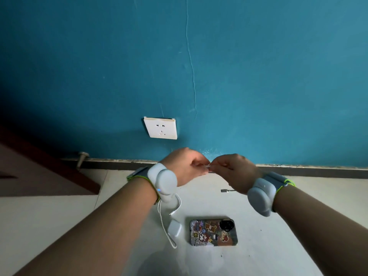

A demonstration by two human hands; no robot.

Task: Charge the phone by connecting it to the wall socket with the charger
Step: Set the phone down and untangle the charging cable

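Observation:
A white wall socket (161, 128) sits low on the blue wall, with nothing plugged in. Just below it, my left hand (185, 166) and my right hand (233, 170) meet fingertip to fingertip and pinch a small pale connector piece (208, 166); most of it is hidden by the fingers. On the floor beneath lie a white charger block (174, 228) with a looped white cable (162, 216). The phone (213, 233) lies face down beside them in a sticker-covered case. A grey metal plug end (225, 190) pokes out from under my right hand.
A dark skirting board (298, 170) runs along the foot of the wall. A brown door (29, 166) stands at the left, with a door stopper (82, 156) by the skirting. The floor (278, 246) is pale tile. Both wrists wear grey bands.

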